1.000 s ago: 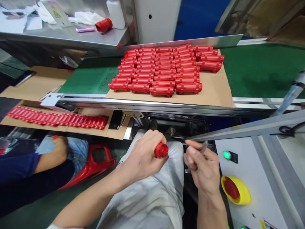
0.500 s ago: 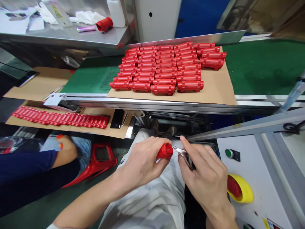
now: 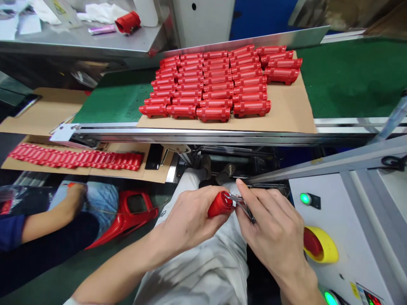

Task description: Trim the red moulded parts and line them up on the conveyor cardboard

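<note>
My left hand point(image 3: 190, 222) grips a ribbed red plastic cylinder point(image 3: 220, 204) above my lap, with its end pointing right. My right hand point(image 3: 273, 224) holds small metal pliers point(image 3: 243, 207) between fingers and thumb. The pliers' tips are at the end of the red cylinder, and that contact point is partly hidden by my fingers. Many similar red cylinders point(image 3: 203, 84) lie in tight rows on a cardboard sheet point(image 3: 286, 110), beyond both hands.
A green conveyor belt point(image 3: 356, 76) with a steel rail point(image 3: 190, 135) runs ahead. A co-worker's arm point(image 3: 54, 216) is at the left, beside a red plastic moulding point(image 3: 133, 216). A control panel point(image 3: 337, 237) with a yellow-guarded stop button point(image 3: 319, 245) stands at the right.
My right hand has moved left with the pliers, bringing their tips to the red cylinder's end. The co-worker's arm has shifted left.
</note>
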Motion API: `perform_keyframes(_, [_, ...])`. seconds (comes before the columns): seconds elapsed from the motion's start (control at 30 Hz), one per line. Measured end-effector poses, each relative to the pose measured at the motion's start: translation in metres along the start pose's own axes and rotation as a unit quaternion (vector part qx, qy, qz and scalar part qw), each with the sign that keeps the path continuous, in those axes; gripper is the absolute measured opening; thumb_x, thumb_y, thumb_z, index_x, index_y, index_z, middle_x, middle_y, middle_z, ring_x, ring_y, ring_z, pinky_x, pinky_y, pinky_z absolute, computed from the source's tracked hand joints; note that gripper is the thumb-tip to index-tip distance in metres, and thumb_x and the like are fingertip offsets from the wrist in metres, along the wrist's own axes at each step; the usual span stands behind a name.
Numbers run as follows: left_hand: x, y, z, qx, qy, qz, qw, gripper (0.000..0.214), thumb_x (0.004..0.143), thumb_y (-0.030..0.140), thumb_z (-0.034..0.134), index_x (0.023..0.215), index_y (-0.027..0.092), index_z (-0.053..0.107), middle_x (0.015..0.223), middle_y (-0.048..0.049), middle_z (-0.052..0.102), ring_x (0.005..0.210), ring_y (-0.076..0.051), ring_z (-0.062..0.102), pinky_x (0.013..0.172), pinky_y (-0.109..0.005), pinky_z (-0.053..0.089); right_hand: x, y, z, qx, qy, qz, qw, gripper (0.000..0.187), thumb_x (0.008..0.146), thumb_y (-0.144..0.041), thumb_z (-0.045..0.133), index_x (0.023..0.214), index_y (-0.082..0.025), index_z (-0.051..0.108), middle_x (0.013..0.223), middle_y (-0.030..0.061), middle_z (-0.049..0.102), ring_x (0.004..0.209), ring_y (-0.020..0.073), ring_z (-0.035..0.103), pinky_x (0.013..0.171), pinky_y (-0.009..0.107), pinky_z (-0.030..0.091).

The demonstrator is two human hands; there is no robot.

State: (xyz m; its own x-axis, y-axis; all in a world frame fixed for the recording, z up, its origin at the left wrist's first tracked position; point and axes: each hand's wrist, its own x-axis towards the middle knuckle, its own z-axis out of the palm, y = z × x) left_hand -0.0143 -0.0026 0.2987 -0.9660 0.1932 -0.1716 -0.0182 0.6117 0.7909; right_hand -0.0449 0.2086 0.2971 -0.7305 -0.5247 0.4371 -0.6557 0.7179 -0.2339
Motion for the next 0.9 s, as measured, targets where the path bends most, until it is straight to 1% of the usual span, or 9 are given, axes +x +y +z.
perform_keyframes(0.17, [0.0014,0.0029,-0.0025,0.002,-0.011,-0.015,1.0,0.006,0.096,0.027,0.064,0.101,0.025,0.068,0.098,0.0017,0.078,0.087,-0.019,0.073,0.078,-0.031,0.051,0.0021,-0.0007,0.0007,-0.017,-0.008,0.001,1.0,0.045,0.101,-0.017,0.071,0.145,-0.017,0.069,0.1,0.0045,0.077,0.088,0.0232,0.065,0.083,0.04,0.05])
perform_keyframes(0.37, [0.0013,0.0028,-0.0035,-0.004,-0.01,-0.015,1.0,0.021,0.096,0.025,0.065,0.115,0.028,0.074,0.094,0.0035,0.077,0.083,-0.017,0.071,0.076,-0.03,0.05,0.0029,-0.0011,0.0018,-0.016,-0.01,-0.003,1.0,0.045,0.101,-0.017,0.072,0.146,-0.016,0.069,0.097,0.004,0.076,0.086,0.0227,0.063,0.082,0.039,0.049])
perform_keyframes(0.47, [0.0013,0.0016,-0.0029,-0.006,-0.014,-0.012,1.0,0.024,0.097,0.025,0.065,0.118,0.028,0.074,0.094,0.0037,0.077,0.082,-0.017,0.071,0.075,-0.03,0.05,0.0038,-0.0012,0.0019,-0.009,-0.01,-0.005,1.0,0.046,0.1,-0.017,0.072,0.146,-0.015,0.069,0.098,0.0046,0.076,0.086,0.0226,0.063,0.083,0.039,0.05])
perform_keyframes(0.67, [-0.0003,-0.0008,-0.0024,-0.01,0.0,-0.01,1.0,0.024,0.097,0.026,0.066,0.12,0.028,0.073,0.101,0.0029,0.079,0.086,-0.017,0.072,0.077,-0.03,0.051,0.0047,-0.0035,0.0017,-0.035,-0.012,-0.012,0.999,0.046,0.102,-0.018,0.072,0.147,-0.013,0.068,0.094,0.0048,0.075,0.083,0.0227,0.061,0.078,0.04,0.048])
perform_keyframes(0.77, [-0.0014,-0.0007,-0.0031,-0.019,-0.004,-0.01,1.0,0.024,0.097,0.026,0.065,0.12,0.028,0.072,0.098,0.0033,0.078,0.083,-0.016,0.07,0.076,-0.03,0.05,0.0042,-0.0059,0.0026,-0.038,-0.004,-0.018,0.999,0.048,0.1,-0.015,0.075,0.147,-0.011,0.067,0.092,0.005,0.075,0.08,0.0218,0.06,0.079,0.04,0.049])
perform_keyframes(0.9, [-0.0012,0.0005,-0.0032,-0.021,-0.001,-0.016,1.0,0.02,0.095,0.023,0.066,0.113,0.027,0.072,0.094,0.0035,0.076,0.08,-0.016,0.068,0.074,-0.029,0.048,0.0029,-0.008,0.0055,-0.032,0.012,-0.015,0.999,0.05,0.099,-0.01,0.076,0.148,-0.009,0.066,0.091,0.0048,0.076,0.077,0.0199,0.06,0.08,0.038,0.05])
